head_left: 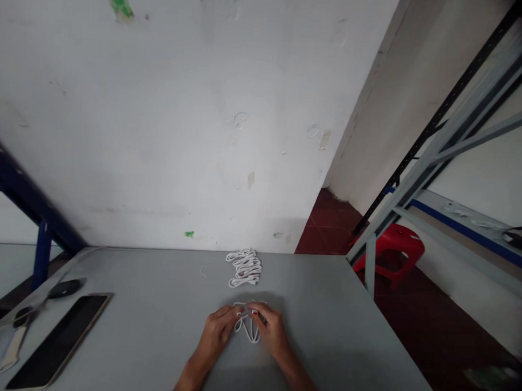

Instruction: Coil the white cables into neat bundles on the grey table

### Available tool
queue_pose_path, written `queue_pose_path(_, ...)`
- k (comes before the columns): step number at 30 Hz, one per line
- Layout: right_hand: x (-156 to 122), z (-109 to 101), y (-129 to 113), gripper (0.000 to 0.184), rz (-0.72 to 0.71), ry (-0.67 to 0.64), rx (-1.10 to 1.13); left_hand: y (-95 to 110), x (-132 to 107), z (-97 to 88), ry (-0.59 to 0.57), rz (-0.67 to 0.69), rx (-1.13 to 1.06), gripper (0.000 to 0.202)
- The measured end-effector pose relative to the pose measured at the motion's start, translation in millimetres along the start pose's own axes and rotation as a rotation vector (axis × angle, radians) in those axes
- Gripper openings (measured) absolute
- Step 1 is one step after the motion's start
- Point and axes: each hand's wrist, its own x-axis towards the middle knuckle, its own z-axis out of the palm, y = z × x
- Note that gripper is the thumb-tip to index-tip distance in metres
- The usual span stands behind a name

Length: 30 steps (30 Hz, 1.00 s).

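Note:
My left hand [217,332] and my right hand [271,330] meet over a loose white cable [248,327] on the grey table [154,317]. Both hands pinch the cable near its top, with loops hanging down between them toward me. The fingers of both hands are closed on it. Farther from me, near the table's back edge, lies a pile of several coiled white cables [243,266].
A dark tablet [61,339] lies at the front left, with scissors [19,324] and a black object [65,288] beside it. A white wall stands behind the table. A red stool [394,246] and grey metal shelving [442,167] are on the right, past the table's edge.

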Motion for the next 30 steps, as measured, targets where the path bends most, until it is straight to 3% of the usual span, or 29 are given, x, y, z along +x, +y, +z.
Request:
queue_pose_path(5, 2.2, 1.9, 3.1, 0.040, 0.207, 0.058, 0.136, 2.1, 3.4, 4.2, 0.050, -0.181, -0.074, 0.031)
queue_pose_path(9, 7.2, 3.8, 7.8, 0.050, 0.330, 0.128, 0.292, 0.7, 8.4, 6.5, 0.007, -0.335, -0.203, 0.043)
queue_pose_path(14, 11.5, 3.4, 6.8, 0.056, 0.387, 0.150, 0.382, -1.4, 12.8, 4.9, -0.026, -0.414, -0.338, 0.047)
queue_pose_path(19, 13.8, -3.5, 11.1, 0.054, 0.357, 0.267, 0.372, -6.7, 10.7, 2.0, 0.070, -0.426, -0.430, 0.046)
queue_pose_path(23, 15.5, -8.4, 20.1, 0.059, 0.403, 0.291, 0.353, -11.3, 6.4, 2.8, 0.112, -0.393, -0.238, 0.044)
queue_pose_path(30, 14.0, -7.7, 17.6, 0.054, 0.356, 0.238, 0.262, -3.3, 7.2, 3.6, -0.206, -0.264, 0.304, 0.043)
